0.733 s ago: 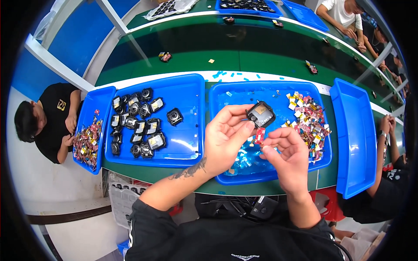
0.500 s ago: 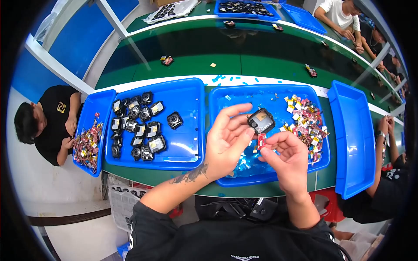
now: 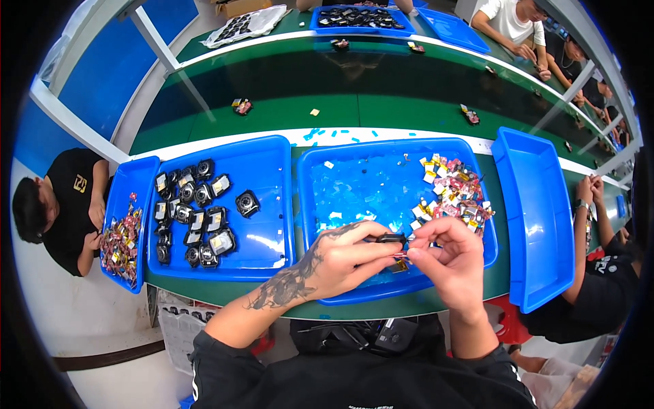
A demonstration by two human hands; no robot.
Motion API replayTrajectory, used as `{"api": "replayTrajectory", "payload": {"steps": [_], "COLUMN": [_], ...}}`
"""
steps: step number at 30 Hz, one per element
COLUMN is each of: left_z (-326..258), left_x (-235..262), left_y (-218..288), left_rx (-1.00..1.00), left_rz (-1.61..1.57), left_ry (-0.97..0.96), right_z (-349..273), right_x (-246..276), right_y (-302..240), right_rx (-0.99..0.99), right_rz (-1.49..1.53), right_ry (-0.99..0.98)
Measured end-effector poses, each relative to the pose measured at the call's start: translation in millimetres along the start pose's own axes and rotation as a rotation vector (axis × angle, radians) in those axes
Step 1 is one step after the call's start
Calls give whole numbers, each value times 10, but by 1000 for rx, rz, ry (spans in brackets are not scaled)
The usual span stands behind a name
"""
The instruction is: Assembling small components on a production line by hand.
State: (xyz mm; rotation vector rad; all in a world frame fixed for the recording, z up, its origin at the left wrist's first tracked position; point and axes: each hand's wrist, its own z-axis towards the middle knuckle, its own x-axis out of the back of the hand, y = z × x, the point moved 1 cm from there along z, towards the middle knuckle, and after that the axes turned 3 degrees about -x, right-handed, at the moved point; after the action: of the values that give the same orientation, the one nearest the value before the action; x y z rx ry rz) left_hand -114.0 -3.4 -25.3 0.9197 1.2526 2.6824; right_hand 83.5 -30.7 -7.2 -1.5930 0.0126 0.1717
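My left hand [image 3: 344, 262] grips a small black square part [image 3: 390, 238] edge-on, low over the near rim of the middle blue tray [image 3: 381, 180]. My right hand [image 3: 451, 259] pinches a small red and yellow piece [image 3: 400, 256] right against the underside of that part. Both hands meet just in front of my chest. A heap of small colourful pieces [image 3: 453, 194] lies at the right end of the same tray, and pale blue scraps litter its floor.
A blue tray [image 3: 259, 225] on the left holds several black square parts [image 3: 194, 221]. A narrow empty blue tray [image 3: 538, 211] stands at the right. Another small tray [image 3: 126, 225] of colourful pieces sits far left beside a seated person. Other people work at the right and far side.
Both hands have come down and nearer to me. The black part, earlier held face-up above the tray, is now turned edge-on, with the red piece pressed to it.
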Motion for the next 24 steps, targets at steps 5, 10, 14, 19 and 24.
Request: {"api": "replayTrajectory", "payload": {"steps": [5,10,14,19,24], "left_z": [-27,-6,-41,-33,-57], "left_x": [-71,-102,-126,-187,-143], "left_y": [-102,-51,-83,-28,-2], "left_rx": [424,704,629,450,422], "left_rz": [-661,-948,-816,-632,-643], "left_ry": [-18,48,36,178,168], "right_z": [106,61,28,2,14], "right_x": [90,18,-104,-142,-169], "right_y": [-25,-1,14,75,121], "right_rx": [-91,26,45,89,83], "right_rz": [113,-44,-153,-217,-170], "right_ry": [-212,-63,58,96,122]}}
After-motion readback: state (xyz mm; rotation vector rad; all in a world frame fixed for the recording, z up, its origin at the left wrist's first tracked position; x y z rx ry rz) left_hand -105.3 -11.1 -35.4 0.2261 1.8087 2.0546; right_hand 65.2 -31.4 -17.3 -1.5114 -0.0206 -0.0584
